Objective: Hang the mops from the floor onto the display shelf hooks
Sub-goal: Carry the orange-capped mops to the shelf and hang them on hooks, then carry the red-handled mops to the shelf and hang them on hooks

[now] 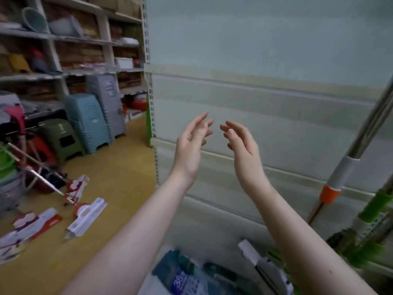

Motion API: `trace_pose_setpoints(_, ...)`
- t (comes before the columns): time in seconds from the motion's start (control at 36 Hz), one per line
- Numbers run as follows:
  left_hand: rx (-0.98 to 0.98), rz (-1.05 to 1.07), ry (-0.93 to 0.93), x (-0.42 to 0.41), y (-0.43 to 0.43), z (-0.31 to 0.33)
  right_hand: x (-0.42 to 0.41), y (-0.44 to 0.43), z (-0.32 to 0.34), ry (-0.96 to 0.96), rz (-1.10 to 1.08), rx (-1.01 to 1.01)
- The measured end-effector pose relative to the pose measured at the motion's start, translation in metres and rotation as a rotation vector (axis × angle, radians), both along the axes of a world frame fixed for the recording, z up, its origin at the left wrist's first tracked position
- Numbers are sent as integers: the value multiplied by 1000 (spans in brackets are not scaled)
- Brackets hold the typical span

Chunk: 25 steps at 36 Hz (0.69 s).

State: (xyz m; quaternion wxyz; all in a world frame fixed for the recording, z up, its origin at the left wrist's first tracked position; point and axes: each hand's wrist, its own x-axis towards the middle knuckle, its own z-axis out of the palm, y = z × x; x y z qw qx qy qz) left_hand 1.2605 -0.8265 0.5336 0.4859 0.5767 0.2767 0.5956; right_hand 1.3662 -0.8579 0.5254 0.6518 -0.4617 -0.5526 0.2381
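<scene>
Closest to the camera, packaged goods [187,277] lie blurred at the bottom edge. Above them both bare forearms reach forward: left hand [191,145] and right hand [242,145] are raised side by side, fingers loosely spread, fingertips near but apart, holding nothing. At right, a mop handle [357,143] with an orange collar leans against the display panel [265,99]. Lower left, mops [85,216] lie on the yellow floor [119,167]. Beyond, stacked stools [93,120] stand under stocked shelves [70,39].

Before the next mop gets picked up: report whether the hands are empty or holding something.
Empty. The left hand and right hand are raised before the shelf panel, fingers spread, nothing between them.
</scene>
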Motion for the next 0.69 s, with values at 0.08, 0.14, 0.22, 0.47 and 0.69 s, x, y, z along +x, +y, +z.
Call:
trace_pose_setpoints(0.08,-60,49,18,-59,7,-26,-55,17,-27,36,87,-53)
trace_pose_setpoints(0.14,-110,96,24,-104,15,-49,-102,29,-46,51,161,-111)
trace_pose_setpoints(0.22,-181,164,22,-149,18,-75,-144,38,-68,65,182,-161)
trace_pose_setpoints(0.47,-361,439,110,-307,28,-148,-292,66,-153,118,332,-371)
trace_pose_setpoints(0.69,-507,524,99,-386,32,-195,-390,91,-198,151,469,-526)
